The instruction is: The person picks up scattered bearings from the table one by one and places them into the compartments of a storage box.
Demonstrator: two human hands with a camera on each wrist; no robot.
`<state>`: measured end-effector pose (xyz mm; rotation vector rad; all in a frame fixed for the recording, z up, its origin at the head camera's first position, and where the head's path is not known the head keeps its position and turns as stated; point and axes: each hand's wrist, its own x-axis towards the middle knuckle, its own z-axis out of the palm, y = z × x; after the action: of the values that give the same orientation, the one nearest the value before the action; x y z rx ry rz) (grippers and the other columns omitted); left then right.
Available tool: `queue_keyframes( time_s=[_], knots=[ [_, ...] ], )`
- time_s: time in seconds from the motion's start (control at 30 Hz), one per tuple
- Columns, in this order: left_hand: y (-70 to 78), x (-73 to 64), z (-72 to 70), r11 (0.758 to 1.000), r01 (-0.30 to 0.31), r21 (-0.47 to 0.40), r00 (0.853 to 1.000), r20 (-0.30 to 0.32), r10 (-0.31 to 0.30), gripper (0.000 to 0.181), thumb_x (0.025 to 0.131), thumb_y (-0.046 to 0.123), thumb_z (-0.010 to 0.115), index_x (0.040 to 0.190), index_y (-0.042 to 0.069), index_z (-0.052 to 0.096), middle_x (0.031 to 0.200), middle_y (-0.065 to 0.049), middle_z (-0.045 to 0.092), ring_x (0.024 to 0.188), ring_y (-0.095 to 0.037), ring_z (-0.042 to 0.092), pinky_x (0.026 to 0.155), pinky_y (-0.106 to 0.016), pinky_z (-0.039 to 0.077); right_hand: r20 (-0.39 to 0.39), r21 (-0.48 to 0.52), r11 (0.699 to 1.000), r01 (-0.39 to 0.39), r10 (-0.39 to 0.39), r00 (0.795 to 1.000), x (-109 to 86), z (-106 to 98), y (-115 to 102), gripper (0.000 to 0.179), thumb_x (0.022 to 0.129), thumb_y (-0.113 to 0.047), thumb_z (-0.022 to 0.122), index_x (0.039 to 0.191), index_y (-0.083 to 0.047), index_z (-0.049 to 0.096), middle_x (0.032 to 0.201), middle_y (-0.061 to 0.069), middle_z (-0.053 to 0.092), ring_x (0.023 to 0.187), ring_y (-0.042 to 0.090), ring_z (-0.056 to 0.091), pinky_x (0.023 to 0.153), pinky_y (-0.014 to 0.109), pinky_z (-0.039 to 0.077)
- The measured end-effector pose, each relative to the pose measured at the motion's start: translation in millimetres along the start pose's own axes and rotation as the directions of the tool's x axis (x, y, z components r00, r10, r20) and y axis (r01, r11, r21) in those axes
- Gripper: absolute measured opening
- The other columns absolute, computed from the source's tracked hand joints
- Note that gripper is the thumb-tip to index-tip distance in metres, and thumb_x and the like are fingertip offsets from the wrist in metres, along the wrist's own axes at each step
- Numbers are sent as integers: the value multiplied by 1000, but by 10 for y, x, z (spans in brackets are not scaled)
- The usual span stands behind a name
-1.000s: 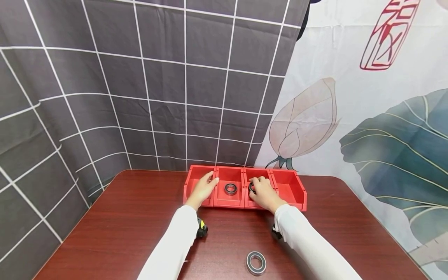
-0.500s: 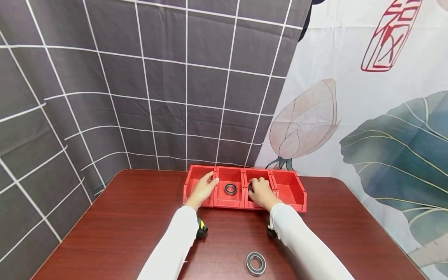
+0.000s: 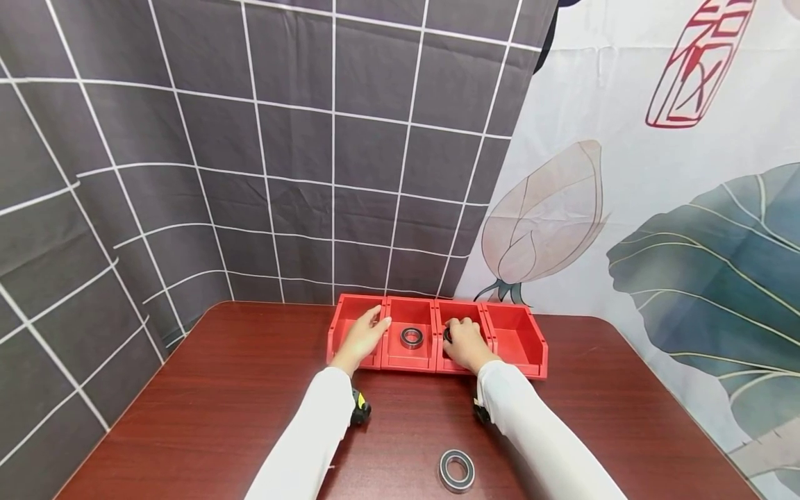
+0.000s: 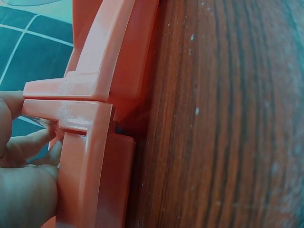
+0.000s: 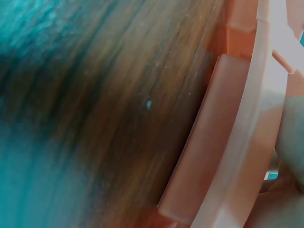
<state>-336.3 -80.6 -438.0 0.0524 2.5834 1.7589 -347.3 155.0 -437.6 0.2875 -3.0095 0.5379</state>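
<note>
Four-compartment red bin row [image 3: 409, 364] stands along the table's far side. In its third compartment my right hand [image 3: 467, 345] grips a dark ball bearing [image 3: 446, 335], whose left edge shows beside the fingertips. My left hand [image 3: 359, 340] reaches over the leftmost compartment, fingers loosely apart at the divider. The left wrist view shows its fingers [image 4: 28, 145] close to the red wall; a small grey edge there is too hidden to identify. Another bearing [image 3: 403, 340] lies flat in the second compartment. In the right wrist view, only part of the right hand [image 5: 287, 199] shows behind the bin wall.
A larger bearing [image 3: 445, 473] lies on the brown wooden table [image 3: 250, 417], nearer me, between the forearms. The rightmost compartment [image 3: 512, 340] is beside my right hand. A grey checked cloth [image 3: 281, 173] and a white printed cloth [image 3: 562, 104] hang behind.
My right wrist and sleeve have shifted slightly left, while the fingers remain at the bearing in the third compartment. My left hand and the other bearings look unmoved.
</note>
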Motion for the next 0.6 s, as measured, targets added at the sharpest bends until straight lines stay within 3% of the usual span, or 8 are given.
queue_keyframes(
  time_s=[0.6],
  knots=[
    [-5,-4,-5,1000,-10,-6,1000,0,10,63,96,39,58,149,11,38,146,-15,44,133,-35,43,105,-51,39,-22,8,1000,-9,9,1000,22,44,4,38,88,-16,69,121,2,60,113,25,56,103,41,49,92,53,45]
  ],
)
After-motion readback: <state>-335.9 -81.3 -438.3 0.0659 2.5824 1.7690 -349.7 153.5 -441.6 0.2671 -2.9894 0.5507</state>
